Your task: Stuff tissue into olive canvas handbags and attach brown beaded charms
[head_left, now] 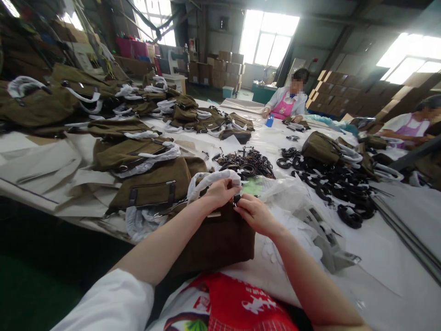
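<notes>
Bag point(213, 239) flat, top seemingly pointing away.

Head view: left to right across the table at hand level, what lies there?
Stacked olive bags → left hand pinching the white-wrapped handle → right hand on a small dark clasp → clear plastic bag → black strap coils.

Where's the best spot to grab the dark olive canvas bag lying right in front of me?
Probably the white-wrapped handle, taken from above: it arches clear of the dark olive canvas bag, leaving room for fingers underneath. The left hand pinches its right end.
</notes>
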A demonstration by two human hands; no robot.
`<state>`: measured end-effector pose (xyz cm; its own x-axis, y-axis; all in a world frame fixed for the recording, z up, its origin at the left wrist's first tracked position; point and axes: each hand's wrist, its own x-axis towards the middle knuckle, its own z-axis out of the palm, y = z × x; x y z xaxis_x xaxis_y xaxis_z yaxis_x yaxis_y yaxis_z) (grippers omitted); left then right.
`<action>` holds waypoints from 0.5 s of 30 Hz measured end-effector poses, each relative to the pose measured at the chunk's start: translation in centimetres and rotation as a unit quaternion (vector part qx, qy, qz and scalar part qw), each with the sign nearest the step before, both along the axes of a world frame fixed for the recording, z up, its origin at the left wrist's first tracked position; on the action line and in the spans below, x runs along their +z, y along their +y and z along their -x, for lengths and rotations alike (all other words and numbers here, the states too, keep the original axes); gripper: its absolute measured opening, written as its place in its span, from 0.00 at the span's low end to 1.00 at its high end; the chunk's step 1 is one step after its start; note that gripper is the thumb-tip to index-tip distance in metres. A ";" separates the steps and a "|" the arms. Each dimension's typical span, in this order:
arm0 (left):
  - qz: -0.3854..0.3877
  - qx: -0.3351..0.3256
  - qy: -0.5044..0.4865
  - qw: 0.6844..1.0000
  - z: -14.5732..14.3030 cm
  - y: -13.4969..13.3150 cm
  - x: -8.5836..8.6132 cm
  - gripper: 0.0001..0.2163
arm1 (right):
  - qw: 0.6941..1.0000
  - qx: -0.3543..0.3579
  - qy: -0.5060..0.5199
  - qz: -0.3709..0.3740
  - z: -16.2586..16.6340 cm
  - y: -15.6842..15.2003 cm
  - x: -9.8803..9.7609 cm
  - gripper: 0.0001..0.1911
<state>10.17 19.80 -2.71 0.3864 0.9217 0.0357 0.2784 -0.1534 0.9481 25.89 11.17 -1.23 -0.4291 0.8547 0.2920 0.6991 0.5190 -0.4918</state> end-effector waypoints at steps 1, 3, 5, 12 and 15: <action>0.003 -0.001 0.004 1.000 0.0 -0.1 0.1 0.11 | 1.000 0.006 -0.004 0.000 0.0 0.0 0.0 0.12; 0.006 -0.002 0.011 1.000 0.1 -0.4 0.4 0.11 | 1.000 0.017 -0.022 -0.004 0.0 0.1 0.1 0.11; 0.004 -0.005 0.011 1.000 0.0 -0.6 0.6 0.11 | 0.999 0.016 -0.043 0.001 0.2 -0.1 0.3 0.12; -0.025 -0.021 -0.044 0.998 0.8 -0.9 1.4 0.09 | 0.997 -0.065 0.030 0.023 -1.9 -2.3 3.1 0.31; -0.040 -0.031 -0.024 0.998 1.2 -2.4 2.1 0.09 | 0.997 -0.069 0.022 0.003 -3.6 -2.1 4.6 0.32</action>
